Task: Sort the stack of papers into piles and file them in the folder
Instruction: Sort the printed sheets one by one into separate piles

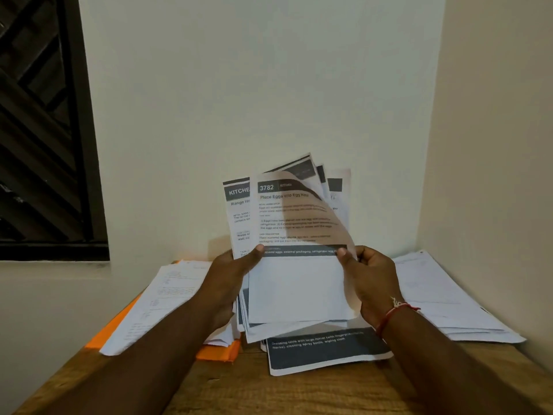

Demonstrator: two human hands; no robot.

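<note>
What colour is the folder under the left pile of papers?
Orange; the folder shows best in the head view, beneath the left pile.

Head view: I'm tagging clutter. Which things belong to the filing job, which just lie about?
Job: held papers, left pile, right pile, dark-banded sheet, orange folder, left hand, right hand.
Not the job: window grille, red wrist thread.

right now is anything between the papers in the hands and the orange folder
Yes. A pile of white sheets lies on the orange folder, covering all but its near edges. The left hand and right hand grip the fanned papers above the table.
</note>
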